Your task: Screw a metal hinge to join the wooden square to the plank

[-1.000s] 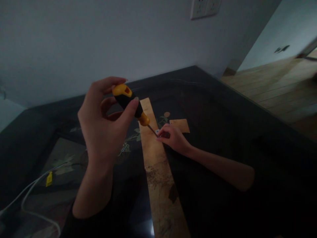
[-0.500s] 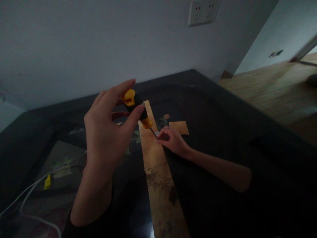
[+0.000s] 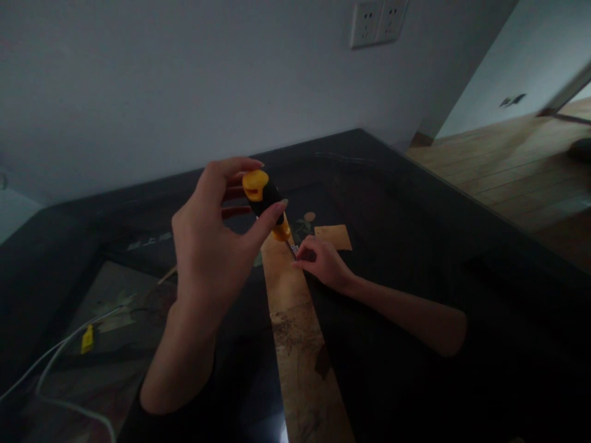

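Compared with half a second back: left hand [image 3: 217, 246] swung a bit right, fingers curled tighter round the one yellow-and-black screwdriver [image 3: 268, 203], handle now steeper, tip down at a tiny pale part [image 3: 294, 249]. Right hand [image 3: 323, 261] barely shifted, fingertips pinched together on that part, resting on the long wooden strip [image 3: 295, 332]. Two wood pieces total, counting the small tan piece [image 3: 333, 237]. One white cable [image 3: 55, 369], cut off at the edge. Too dark to make out the part itself.

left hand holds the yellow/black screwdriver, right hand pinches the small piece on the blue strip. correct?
Nearly. The head view shows the strip is golden-brown, not blue. The left hand holds the yellow/black screwdriver; the right hand pinches the small piece on it.
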The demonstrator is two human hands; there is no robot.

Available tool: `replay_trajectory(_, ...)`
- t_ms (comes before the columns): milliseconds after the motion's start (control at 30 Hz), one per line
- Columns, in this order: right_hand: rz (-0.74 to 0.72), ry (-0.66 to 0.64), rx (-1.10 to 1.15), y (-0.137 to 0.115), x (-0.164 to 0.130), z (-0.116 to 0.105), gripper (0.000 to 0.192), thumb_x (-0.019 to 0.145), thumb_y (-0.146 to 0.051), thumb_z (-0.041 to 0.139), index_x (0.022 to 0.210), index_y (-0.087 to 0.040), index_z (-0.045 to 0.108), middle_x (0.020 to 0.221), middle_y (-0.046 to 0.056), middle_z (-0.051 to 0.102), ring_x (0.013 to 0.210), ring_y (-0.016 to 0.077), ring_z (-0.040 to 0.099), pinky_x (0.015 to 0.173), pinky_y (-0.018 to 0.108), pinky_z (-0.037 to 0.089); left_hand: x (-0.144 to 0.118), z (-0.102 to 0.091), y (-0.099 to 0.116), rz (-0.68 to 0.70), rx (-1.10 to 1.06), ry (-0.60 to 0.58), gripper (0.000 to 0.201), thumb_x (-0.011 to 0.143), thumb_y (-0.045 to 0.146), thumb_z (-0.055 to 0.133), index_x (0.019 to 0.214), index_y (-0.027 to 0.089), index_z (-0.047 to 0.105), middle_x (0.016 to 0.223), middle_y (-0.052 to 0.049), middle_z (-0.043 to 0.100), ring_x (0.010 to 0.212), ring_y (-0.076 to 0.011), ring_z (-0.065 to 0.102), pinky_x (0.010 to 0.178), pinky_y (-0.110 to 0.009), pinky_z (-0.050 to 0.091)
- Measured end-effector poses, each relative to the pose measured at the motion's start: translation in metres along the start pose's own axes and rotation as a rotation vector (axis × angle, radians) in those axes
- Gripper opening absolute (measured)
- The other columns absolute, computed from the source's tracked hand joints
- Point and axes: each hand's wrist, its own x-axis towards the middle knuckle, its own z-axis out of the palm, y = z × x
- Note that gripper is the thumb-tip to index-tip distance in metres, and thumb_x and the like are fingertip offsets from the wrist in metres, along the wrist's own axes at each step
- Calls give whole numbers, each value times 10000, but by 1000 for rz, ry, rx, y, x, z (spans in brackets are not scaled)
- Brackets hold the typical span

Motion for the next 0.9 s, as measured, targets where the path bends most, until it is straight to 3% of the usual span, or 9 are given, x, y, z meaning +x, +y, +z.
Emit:
replay_trajectory(133, -55, 49, -19, 4, 0, 3, 138, 708, -99, 754, 709, -153, 627, 883, 37, 551, 816, 165, 563, 716, 310, 471, 0, 0, -2, -2, 29, 9, 429, 761, 181, 735, 1138, 310, 576, 1078, 23, 682, 982, -181, 687, 731, -276, 630)
replay_trajectory(333, -142, 117, -33, 5, -1, 4, 138, 708, -105, 751, 709, -174, 632, 1002, 58, 553, 1022, 216, 552, 945, 435, 449, 2, -4, -7, 29, 64, 59, 473, 719, 145, 744, 1154, 235, 581, 1056, -1, 689, 939, -152, 692, 629, -186, 584)
replay_trajectory(600, 16, 73, 196, 0, -3, 7, 113, 710, -130, 728, 712, -163, 620, 1129, 92, 481, 1079, 222, 534, 725, 334, 583, 4, -11, -10, -17, 23, 10, 462, 726, 153, 715, 1162, 248, 593, 1048, -7, 692, 947, -163, 692, 618, -187, 585)
replay_trajectory(900, 149, 107, 259, -2, -1, 10, 141, 644, -136, 766, 696, -165, 638, 1146, 98, 492, 1058, 223, 544, 775, 355, 557, 5, -13, -10, -62, -31, 26, 444, 711, 140, 735, 1130, 230, 616, 1014, -29, 708, 914, -164, 696, 611, -162, 581)
